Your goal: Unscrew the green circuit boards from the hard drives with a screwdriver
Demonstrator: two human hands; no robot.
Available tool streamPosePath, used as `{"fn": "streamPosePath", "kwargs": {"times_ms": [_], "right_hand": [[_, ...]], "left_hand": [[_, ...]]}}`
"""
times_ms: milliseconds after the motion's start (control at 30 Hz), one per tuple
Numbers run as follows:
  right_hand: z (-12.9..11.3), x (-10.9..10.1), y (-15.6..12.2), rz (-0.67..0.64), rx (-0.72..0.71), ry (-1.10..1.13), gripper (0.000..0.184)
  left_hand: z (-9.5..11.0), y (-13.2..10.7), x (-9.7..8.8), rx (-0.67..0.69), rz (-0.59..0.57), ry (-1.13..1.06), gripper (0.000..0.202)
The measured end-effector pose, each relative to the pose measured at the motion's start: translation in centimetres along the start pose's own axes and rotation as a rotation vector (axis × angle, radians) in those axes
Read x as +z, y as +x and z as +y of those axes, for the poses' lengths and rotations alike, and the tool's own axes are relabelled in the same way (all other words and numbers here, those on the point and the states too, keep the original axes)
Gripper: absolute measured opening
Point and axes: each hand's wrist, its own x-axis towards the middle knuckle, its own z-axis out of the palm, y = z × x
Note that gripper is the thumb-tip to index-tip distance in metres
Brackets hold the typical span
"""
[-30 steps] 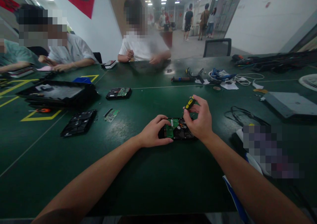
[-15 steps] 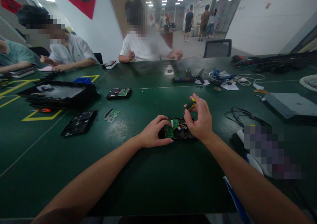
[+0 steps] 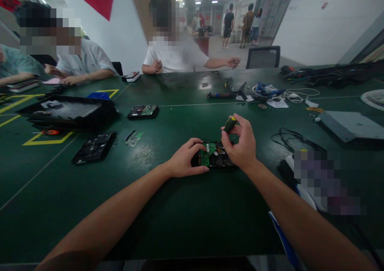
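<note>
A black hard drive (image 3: 220,159) with a green circuit board facing up lies flat on the green table. My left hand (image 3: 189,159) grips its left end, thumb on the near edge and fingers on the far side. In my right hand (image 3: 241,145) a screwdriver (image 3: 230,124) with a dark green and yellow handle is pinched between thumb and fingers, tilted above the drive's right part. Its tip is too small to make out, so I cannot tell whether it touches a screw. Left of my hands lies a loose green circuit board (image 3: 134,138).
Another hard drive (image 3: 143,111) and a black drive casing (image 3: 94,147) lie to the left, near black trays (image 3: 69,113). A grey metal box (image 3: 354,125) and cables (image 3: 300,139) are at the right. Across the table sits a person in a white shirt (image 3: 177,57).
The screwdriver handle has turned a little in my right hand and shows more fully. My left hand stays on the drive. Across the table, a person's arm has stretched out to the right.
</note>
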Motion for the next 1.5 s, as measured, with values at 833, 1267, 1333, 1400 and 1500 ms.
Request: {"fn": "streamPosePath", "kwargs": {"times_ms": [833, 1267, 1333, 1400, 1500], "right_hand": [[-0.3, -0.27, 0.12, -0.019, -0.027, -0.01, 0.067], [-0.33, -0.22, 0.06, -0.044, 0.006, -0.026, 0.072], [-0.2, -0.15, 0.02, -0.036, 0.026, -0.029, 0.073], [-0.12, -0.16, 0.03, -0.023, 0.034, -0.036, 0.073], [-0.27, -0.29, 0.12, -0.015, 0.017, -0.048, 0.07]], "left_hand": [[0.04, 0.03, 0.03, 0.004, 0.003, -0.003, 0.067], [0.16, 0.04, -0.09, -0.001, -0.002, -0.005, 0.066], [0.17, 0.06, -0.13, -0.004, -0.004, -0.008, 0.066], [0.17, 0.07, -0.14, -0.004, -0.005, -0.014, 0.066], [0.16, 0.06, -0.12, -0.006, -0.007, -0.015, 0.066]]}}
